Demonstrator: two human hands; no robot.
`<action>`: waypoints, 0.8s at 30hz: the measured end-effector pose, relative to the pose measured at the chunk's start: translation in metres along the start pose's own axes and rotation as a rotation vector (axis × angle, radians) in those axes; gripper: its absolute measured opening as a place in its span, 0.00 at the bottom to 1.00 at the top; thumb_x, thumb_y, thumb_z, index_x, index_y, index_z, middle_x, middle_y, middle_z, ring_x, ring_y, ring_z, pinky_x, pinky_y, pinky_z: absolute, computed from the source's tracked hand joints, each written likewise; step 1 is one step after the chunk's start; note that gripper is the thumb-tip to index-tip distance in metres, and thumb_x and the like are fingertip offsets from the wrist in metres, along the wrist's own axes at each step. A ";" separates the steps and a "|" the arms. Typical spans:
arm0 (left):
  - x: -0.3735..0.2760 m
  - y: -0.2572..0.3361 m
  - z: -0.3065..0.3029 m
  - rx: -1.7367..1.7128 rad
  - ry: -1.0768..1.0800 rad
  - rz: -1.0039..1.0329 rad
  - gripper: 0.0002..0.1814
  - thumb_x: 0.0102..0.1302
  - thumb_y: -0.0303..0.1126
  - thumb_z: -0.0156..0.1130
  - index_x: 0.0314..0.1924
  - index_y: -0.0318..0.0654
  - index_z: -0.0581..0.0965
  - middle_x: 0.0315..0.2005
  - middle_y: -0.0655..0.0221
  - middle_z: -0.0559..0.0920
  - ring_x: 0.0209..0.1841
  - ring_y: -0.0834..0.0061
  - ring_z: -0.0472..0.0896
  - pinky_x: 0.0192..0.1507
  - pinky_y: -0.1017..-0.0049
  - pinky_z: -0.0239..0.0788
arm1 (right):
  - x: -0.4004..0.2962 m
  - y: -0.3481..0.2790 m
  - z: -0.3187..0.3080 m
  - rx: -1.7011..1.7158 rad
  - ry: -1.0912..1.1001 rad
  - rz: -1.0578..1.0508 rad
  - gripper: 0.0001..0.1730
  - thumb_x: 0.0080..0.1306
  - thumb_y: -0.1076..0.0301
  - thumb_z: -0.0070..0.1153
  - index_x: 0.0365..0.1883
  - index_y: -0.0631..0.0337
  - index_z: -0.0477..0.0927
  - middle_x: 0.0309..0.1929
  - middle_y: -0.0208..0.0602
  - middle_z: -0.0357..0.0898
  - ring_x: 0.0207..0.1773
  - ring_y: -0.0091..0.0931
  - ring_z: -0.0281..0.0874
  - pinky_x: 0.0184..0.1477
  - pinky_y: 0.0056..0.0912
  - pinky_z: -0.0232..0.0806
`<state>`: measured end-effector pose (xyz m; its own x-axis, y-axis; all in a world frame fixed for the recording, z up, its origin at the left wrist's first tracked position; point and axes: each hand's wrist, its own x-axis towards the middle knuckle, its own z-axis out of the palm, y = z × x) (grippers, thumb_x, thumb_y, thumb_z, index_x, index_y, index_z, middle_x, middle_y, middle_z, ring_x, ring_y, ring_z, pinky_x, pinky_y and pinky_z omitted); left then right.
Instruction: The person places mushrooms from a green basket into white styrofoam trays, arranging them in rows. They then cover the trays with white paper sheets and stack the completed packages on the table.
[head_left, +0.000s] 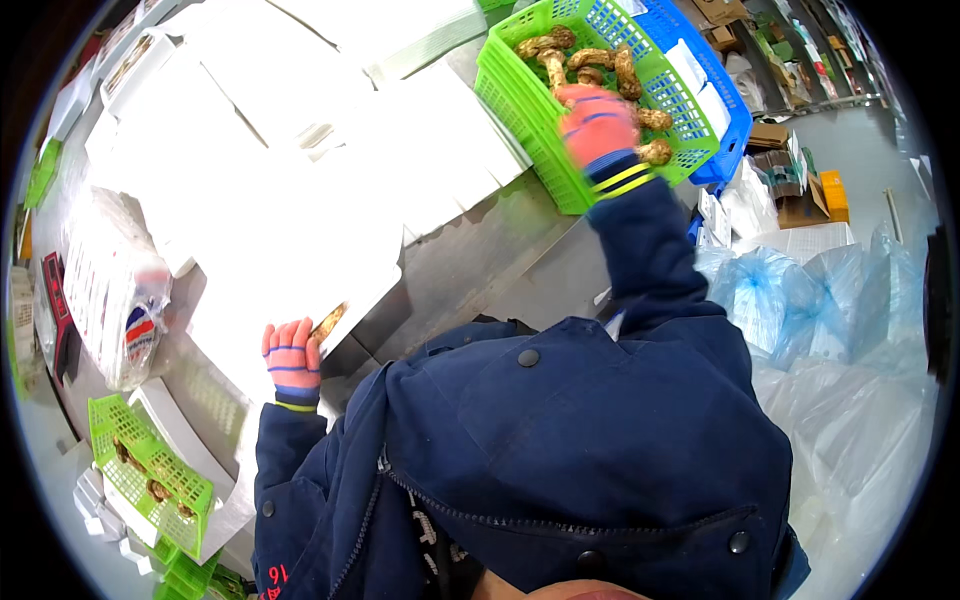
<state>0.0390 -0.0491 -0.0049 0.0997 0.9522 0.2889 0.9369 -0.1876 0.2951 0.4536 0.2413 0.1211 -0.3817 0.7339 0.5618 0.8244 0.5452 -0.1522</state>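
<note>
My right hand (598, 124), in a pink glove with blue stripes, reaches into a green plastic basket (517, 112). Several brown-and-cream mushrooms with thick stems (626, 71) lie around it there. That hand is blurred, and its fingertips are hidden, so any hold on a mushroom cannot be made out. At the lower left, my left hand (291, 352), gloved alike, rests at the edge of a glaring white surface. Right beside its fingers lies a single mushroom (328, 322). Its thumb is out of sight, and whether it grips anything is unclear.
A blue crate (731, 97) adjoins the green basket. White boxes or trays (442, 142), overexposed, cover much of the metal table (480, 262). To the left are a plastic-wrapped pack (120, 292) and another green basket (150, 472) with mushrooms. Clear plastic bags (810, 300) bulge at the right.
</note>
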 end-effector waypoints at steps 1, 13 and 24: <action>-0.001 0.001 0.000 0.000 -0.005 -0.008 0.14 0.58 0.32 0.52 0.45 0.40 0.75 0.41 0.65 0.76 0.47 0.64 0.72 0.60 0.59 0.51 | 0.003 0.039 -0.027 -0.238 -0.116 0.086 0.17 0.51 0.64 0.51 0.40 0.57 0.78 0.42 0.42 0.78 0.47 0.38 0.73 0.50 0.40 0.65; -0.002 0.006 -0.006 -0.022 -0.029 -0.059 0.15 0.57 0.33 0.51 0.44 0.41 0.75 0.42 0.66 0.76 0.48 0.64 0.72 0.61 0.57 0.49 | 0.050 0.105 0.050 -0.466 -0.635 0.596 0.36 0.60 0.48 0.48 0.64 0.52 0.58 0.63 0.41 0.60 0.62 0.38 0.62 0.59 0.41 0.59; -0.005 0.007 -0.003 -0.051 0.079 -0.096 0.15 0.51 0.30 0.58 0.42 0.42 0.76 0.36 0.68 0.77 0.42 0.65 0.74 0.57 0.60 0.56 | 0.083 0.040 -0.035 0.164 -0.090 0.328 0.20 0.52 0.65 0.64 0.44 0.59 0.77 0.39 0.39 0.78 0.38 0.26 0.76 0.40 0.27 0.69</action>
<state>0.0438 -0.0563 -0.0017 -0.0184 0.9447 0.3274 0.9223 -0.1103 0.3703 0.4691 0.3098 0.1905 -0.1498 0.9088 0.3893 0.8336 0.3278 -0.4446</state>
